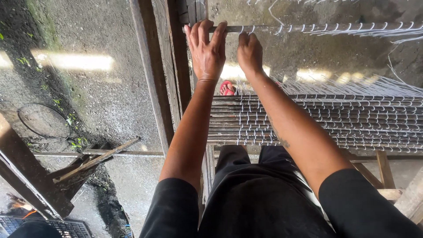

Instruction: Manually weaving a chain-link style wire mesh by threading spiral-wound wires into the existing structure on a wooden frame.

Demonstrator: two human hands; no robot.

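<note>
My left hand (207, 48) lies over the left end of a thin dark stick (308, 28), fingers curled over it beside the wooden frame post (176, 66). My right hand (249, 53) grips the same stick just to the right, pinching it where white string (343, 30) loops along it. Below my forearms lies a mat of several dark sticks (352, 121) bound side by side with white string.
A wooden frame beam (150, 75) runs down the left of the mat. Concrete ground (97, 88) lies beyond, with a wire ring (43, 121), loose wooden slats (97, 159) and a dark grate (66, 228). A red sandal (226, 88) shows under the mat.
</note>
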